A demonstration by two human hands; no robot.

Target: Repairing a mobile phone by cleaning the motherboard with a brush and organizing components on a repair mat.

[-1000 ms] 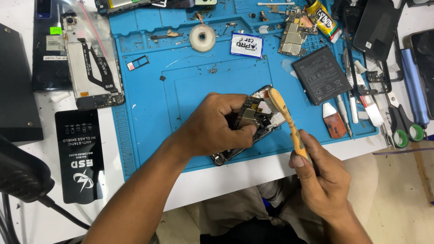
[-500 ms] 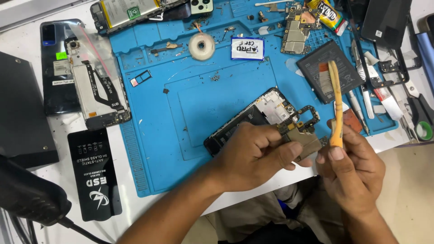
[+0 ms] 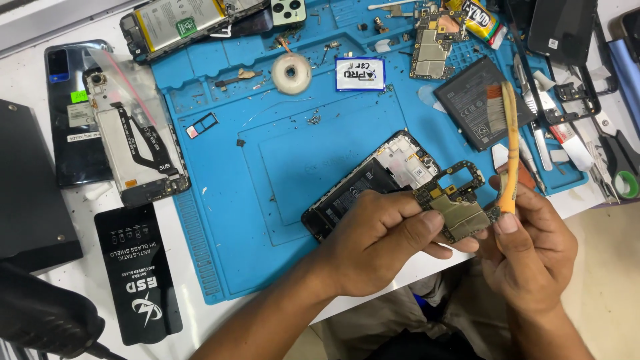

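The left hand (image 3: pixel 377 243) pinches a circuit board (image 3: pixel 453 207) while the right hand (image 3: pixel 527 250) clasps an orange-handled brush (image 3: pixel 510 150), apparently mid-cleaning above the opened phone (image 3: pixel 370 183).

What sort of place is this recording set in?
Most likely a phone repair bench. A blue work mat is strewn with opened phones, a loose battery and screws, while the left hand holds a circuit board and the right hand an orange-handled brush.
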